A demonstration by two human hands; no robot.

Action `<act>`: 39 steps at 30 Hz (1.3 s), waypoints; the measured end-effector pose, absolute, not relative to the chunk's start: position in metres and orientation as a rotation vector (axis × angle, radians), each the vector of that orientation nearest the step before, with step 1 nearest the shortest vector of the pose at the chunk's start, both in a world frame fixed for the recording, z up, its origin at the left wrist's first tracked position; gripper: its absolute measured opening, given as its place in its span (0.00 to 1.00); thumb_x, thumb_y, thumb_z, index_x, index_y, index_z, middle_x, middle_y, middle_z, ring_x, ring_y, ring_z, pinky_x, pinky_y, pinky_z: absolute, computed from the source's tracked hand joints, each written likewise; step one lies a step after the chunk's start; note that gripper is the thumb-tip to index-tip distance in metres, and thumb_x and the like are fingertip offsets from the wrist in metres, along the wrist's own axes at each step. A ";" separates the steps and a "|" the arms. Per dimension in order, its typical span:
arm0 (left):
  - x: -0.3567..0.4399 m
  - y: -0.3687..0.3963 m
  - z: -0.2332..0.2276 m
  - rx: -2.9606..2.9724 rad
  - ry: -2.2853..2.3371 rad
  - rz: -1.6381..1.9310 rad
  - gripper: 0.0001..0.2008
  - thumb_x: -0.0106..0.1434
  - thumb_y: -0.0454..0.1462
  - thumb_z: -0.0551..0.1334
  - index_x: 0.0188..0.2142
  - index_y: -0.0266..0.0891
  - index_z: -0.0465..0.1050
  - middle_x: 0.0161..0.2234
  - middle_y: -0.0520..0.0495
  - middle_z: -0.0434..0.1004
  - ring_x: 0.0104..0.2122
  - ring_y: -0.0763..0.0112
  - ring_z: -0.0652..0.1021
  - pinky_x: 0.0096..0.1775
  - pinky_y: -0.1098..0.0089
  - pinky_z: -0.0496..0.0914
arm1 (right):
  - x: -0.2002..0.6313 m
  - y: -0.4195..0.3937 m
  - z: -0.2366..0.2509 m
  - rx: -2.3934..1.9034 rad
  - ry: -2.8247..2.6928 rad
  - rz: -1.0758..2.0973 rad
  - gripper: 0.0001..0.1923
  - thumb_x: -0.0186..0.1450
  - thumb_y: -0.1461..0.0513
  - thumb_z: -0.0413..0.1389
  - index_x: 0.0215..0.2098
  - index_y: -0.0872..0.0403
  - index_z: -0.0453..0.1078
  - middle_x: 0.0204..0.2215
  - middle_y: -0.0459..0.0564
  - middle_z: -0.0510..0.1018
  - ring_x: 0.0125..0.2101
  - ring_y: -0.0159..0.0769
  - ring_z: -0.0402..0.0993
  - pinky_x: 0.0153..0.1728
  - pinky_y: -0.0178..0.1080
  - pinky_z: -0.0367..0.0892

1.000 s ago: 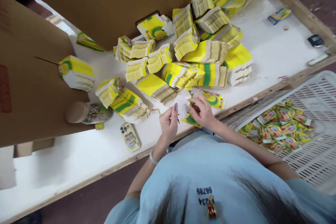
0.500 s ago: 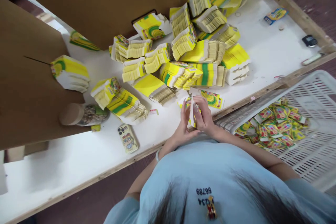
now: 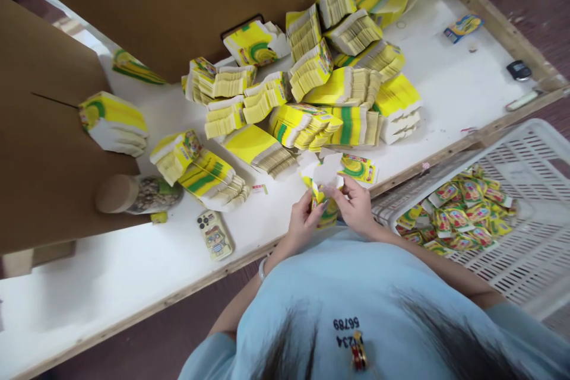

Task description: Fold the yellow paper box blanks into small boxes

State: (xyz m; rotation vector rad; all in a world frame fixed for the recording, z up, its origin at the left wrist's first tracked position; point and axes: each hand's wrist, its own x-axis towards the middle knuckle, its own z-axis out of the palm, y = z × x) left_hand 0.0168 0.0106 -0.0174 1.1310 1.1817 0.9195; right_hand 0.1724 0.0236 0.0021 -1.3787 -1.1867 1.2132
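Observation:
My left hand (image 3: 301,221) and my right hand (image 3: 358,206) meet at the near edge of the white table (image 3: 449,89). Together they grip one small yellow and green carton blank (image 3: 324,187), partly unfolded with its white inside showing. Another flat blank (image 3: 357,168) lies on the table just beyond my right hand. Bundles of flat yellow blanks (image 3: 312,95) are heaped behind it.
A white slotted crate (image 3: 534,249) at the right holds several folded cartons (image 3: 463,211). A phone (image 3: 214,235) and a cork-lidded jar (image 3: 133,193) lie at the left, beside brown cardboard panels (image 3: 44,154). More bundles (image 3: 113,122) sit near the cardboard. Small items (image 3: 519,69) lie far right.
My hands were apart over the table edge a second ago. They have come together, lifted a blank off the table and drawn it toward my body while spreading it.

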 end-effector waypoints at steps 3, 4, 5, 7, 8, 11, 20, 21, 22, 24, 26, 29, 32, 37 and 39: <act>0.022 0.003 -0.015 0.992 1.170 0.932 0.26 0.64 0.57 0.63 0.48 0.38 0.77 0.35 0.46 0.82 0.34 0.66 0.80 0.38 0.67 0.76 | 0.173 0.014 -0.005 -1.271 -1.087 1.299 0.29 0.68 0.49 0.60 0.63 0.48 0.59 0.29 0.43 0.79 0.28 0.35 0.76 0.33 0.37 0.72; 0.022 0.000 -0.015 0.965 1.161 0.940 0.27 0.64 0.58 0.63 0.50 0.39 0.77 0.36 0.45 0.82 0.35 0.65 0.80 0.40 0.66 0.77 | 0.174 0.011 -0.007 -1.239 -1.081 1.309 0.31 0.68 0.50 0.60 0.64 0.48 0.56 0.29 0.43 0.79 0.29 0.34 0.77 0.32 0.36 0.72; 0.022 -0.003 -0.014 0.941 1.152 0.950 0.29 0.64 0.58 0.64 0.54 0.40 0.74 0.36 0.44 0.82 0.35 0.65 0.81 0.40 0.65 0.77 | 0.176 0.010 -0.008 -1.224 -1.096 1.306 0.30 0.68 0.50 0.60 0.64 0.48 0.57 0.29 0.44 0.79 0.29 0.34 0.77 0.32 0.36 0.72; 0.020 -0.008 -0.013 0.929 1.147 0.977 0.35 0.65 0.56 0.64 0.66 0.45 0.62 0.35 0.47 0.81 0.32 0.67 0.80 0.39 0.66 0.77 | 0.182 0.009 -0.009 -1.235 -1.168 1.274 0.25 0.67 0.51 0.61 0.58 0.48 0.64 0.32 0.46 0.80 0.31 0.34 0.78 0.34 0.36 0.74; 0.018 -0.010 -0.013 0.935 1.153 0.988 0.39 0.65 0.55 0.64 0.70 0.48 0.53 0.33 0.49 0.80 0.30 0.69 0.79 0.38 0.66 0.76 | 0.185 0.009 -0.009 -1.242 -1.211 1.265 0.22 0.66 0.51 0.62 0.55 0.49 0.68 0.34 0.48 0.81 0.32 0.34 0.78 0.35 0.37 0.75; 0.013 -0.013 -0.016 0.989 1.148 0.961 0.45 0.66 0.53 0.65 0.73 0.51 0.42 0.30 0.52 0.77 0.25 0.72 0.75 0.33 0.69 0.73 | 0.191 0.012 -0.010 -1.253 -1.300 1.255 0.19 0.65 0.50 0.62 0.51 0.48 0.73 0.39 0.50 0.82 0.34 0.36 0.79 0.40 0.40 0.77; 0.022 -0.005 -0.013 0.953 1.123 1.029 0.39 0.67 0.54 0.64 0.67 0.53 0.44 0.25 0.58 0.70 0.19 0.76 0.69 0.26 0.73 0.67 | 0.187 0.015 -0.021 -1.304 -1.249 1.142 0.15 0.63 0.50 0.65 0.44 0.49 0.74 0.43 0.53 0.80 0.40 0.39 0.78 0.44 0.43 0.76; 0.021 -0.003 -0.012 0.936 1.119 1.016 0.36 0.66 0.55 0.64 0.65 0.52 0.48 0.25 0.58 0.71 0.20 0.76 0.69 0.26 0.73 0.67 | 0.187 0.018 -0.021 -1.265 -1.225 1.224 0.17 0.64 0.50 0.64 0.47 0.49 0.74 0.41 0.52 0.81 0.38 0.37 0.78 0.43 0.42 0.76; 0.020 -0.002 -0.010 0.917 1.110 0.988 0.34 0.66 0.55 0.64 0.63 0.51 0.51 0.26 0.57 0.72 0.21 0.75 0.71 0.26 0.74 0.67 | 0.188 0.021 -0.021 -1.221 -1.198 1.326 0.19 0.64 0.49 0.64 0.49 0.49 0.73 0.40 0.50 0.81 0.36 0.36 0.78 0.41 0.42 0.76; 0.016 -0.001 -0.006 0.875 1.075 0.894 0.31 0.65 0.55 0.65 0.59 0.49 0.55 0.27 0.56 0.73 0.22 0.74 0.72 0.26 0.74 0.67 | 0.189 0.025 -0.020 -1.153 -1.154 1.515 0.20 0.64 0.48 0.63 0.49 0.49 0.74 0.35 0.48 0.82 0.33 0.36 0.78 0.37 0.40 0.75; 0.012 0.000 -0.004 0.864 1.033 0.828 0.27 0.66 0.54 0.65 0.56 0.47 0.59 0.28 0.55 0.75 0.23 0.74 0.73 0.27 0.74 0.68 | 0.189 0.026 -0.020 -1.149 -1.164 1.563 0.18 0.65 0.46 0.62 0.40 0.51 0.76 0.31 0.48 0.80 0.32 0.36 0.77 0.35 0.39 0.75; 0.009 0.000 -0.001 0.942 1.016 0.876 0.19 0.67 0.52 0.65 0.47 0.43 0.66 0.35 0.50 0.77 0.31 0.73 0.76 0.34 0.73 0.71 | 0.187 0.022 -0.021 -1.214 -1.233 1.394 0.19 0.67 0.46 0.60 0.30 0.52 0.74 0.30 0.48 0.78 0.33 0.36 0.76 0.35 0.39 0.75; 0.008 0.001 0.003 0.980 1.058 0.948 0.23 0.68 0.53 0.63 0.54 0.44 0.66 0.42 0.46 0.79 0.36 0.70 0.79 0.38 0.70 0.73 | 0.188 0.017 -0.018 -1.262 -1.270 1.192 0.13 0.68 0.50 0.60 0.39 0.50 0.77 0.41 0.52 0.81 0.40 0.39 0.80 0.41 0.42 0.77; 0.004 0.004 0.011 1.046 1.109 0.836 0.34 0.70 0.60 0.51 0.63 0.41 0.69 0.47 0.39 0.83 0.35 0.66 0.81 0.32 0.70 0.75 | 0.205 0.015 -0.003 -1.021 -1.597 1.184 0.12 0.65 0.51 0.64 0.43 0.47 0.80 0.46 0.54 0.84 0.49 0.45 0.81 0.55 0.50 0.75; 0.002 0.007 0.015 1.098 1.137 0.781 0.33 0.70 0.59 0.54 0.57 0.37 0.77 0.47 0.38 0.84 0.35 0.66 0.81 0.34 0.69 0.75 | 0.210 0.015 0.002 -1.019 -1.576 1.272 0.14 0.63 0.51 0.66 0.44 0.48 0.79 0.48 0.54 0.82 0.50 0.45 0.80 0.51 0.48 0.77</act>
